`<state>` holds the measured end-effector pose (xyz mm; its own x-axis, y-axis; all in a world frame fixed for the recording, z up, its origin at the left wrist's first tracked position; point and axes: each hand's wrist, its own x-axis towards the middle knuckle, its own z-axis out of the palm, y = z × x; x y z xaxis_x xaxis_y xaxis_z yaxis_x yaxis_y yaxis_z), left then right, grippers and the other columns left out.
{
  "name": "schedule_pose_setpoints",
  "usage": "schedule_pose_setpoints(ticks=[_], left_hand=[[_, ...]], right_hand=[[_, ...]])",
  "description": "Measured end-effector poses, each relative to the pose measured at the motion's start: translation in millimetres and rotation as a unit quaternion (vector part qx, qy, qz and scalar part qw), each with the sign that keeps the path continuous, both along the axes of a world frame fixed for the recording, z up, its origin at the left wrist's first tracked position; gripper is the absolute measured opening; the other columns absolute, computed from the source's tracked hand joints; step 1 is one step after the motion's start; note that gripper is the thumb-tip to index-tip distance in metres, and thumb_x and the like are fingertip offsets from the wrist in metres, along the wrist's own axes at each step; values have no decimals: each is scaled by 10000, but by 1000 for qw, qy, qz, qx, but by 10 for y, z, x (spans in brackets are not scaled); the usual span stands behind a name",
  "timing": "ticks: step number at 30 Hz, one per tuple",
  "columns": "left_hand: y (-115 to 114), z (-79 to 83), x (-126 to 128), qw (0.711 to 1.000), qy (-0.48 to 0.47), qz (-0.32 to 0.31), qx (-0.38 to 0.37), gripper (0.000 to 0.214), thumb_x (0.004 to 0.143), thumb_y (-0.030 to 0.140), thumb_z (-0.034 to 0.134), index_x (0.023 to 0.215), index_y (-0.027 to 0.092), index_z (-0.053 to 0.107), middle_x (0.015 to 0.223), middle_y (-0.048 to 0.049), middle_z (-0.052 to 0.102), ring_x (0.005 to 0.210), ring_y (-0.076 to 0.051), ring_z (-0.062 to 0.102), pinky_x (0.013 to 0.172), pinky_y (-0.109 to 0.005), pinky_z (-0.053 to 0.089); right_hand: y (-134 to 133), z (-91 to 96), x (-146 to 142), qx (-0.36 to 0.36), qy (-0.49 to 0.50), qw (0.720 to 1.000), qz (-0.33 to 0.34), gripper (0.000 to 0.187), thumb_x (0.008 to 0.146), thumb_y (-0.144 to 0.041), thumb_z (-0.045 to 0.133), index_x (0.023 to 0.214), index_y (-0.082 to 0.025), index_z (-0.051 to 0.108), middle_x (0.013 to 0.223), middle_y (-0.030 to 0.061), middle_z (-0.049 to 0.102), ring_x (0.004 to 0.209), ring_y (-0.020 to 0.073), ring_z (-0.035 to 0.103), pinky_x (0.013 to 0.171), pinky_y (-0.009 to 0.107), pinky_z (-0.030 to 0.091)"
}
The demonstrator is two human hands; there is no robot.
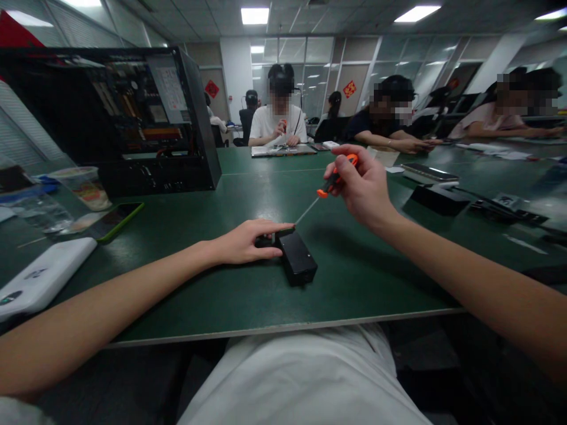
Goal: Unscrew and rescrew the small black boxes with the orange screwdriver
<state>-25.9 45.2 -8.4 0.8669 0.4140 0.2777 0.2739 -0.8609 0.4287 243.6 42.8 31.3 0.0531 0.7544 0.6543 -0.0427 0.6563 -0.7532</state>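
Note:
In the middle of the green table [248, 301] lies a small black box [300, 257], a long rectangular block. My left hand [241, 242] steadies it from the left, with the forefinger along its far end and the thumb against its near left side. Some dark part sits between these fingers, too shaded to make out. A screwdriver [335, 177] with an orange and black handle is in my right hand [361, 186], closed around the handle. Its thin shaft slants down to the left, and the tip meets the box's far end beside my left forefinger.
An open computer case [195, 127] stands at the back left. Nearer are a plastic cup [88, 188], a green-edged phone [120, 219] and a white power bank [42, 277]. Black parts and cables [436, 199] lie at right. A person [278, 121] sits opposite; others sit beyond.

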Motion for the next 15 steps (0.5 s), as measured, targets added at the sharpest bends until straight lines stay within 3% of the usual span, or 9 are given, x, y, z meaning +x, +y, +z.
schedule_pose_setpoints(ticks=[4,11,15], left_hand=[[-16,8,9,1000,9,0,5,618,967,448,631,1513,205,474,1232,-116,688,1076,-237,630,969,-350,459],[-51,12,19,999,33,-1,25,706,947,507,637,1539,195,412,1256,-130,659,1113,-265,600,977,-377,441],[-61,19,16,999,32,0,27,691,954,503,627,1542,218,402,1295,-130,646,1133,-271,595,989,-382,440]], right_hand=[[-79,33,19,78,-44,995,-51,330,905,-550,653,1058,-260,619,712,-26,586,536,84,496,439,215,392],[-229,44,-53,127,-48,991,16,263,954,-484,606,1073,-250,607,693,-36,584,499,95,496,419,233,403],[-316,42,-100,136,-67,988,23,278,949,-493,612,1066,-241,607,695,-30,604,514,96,505,414,227,404]])
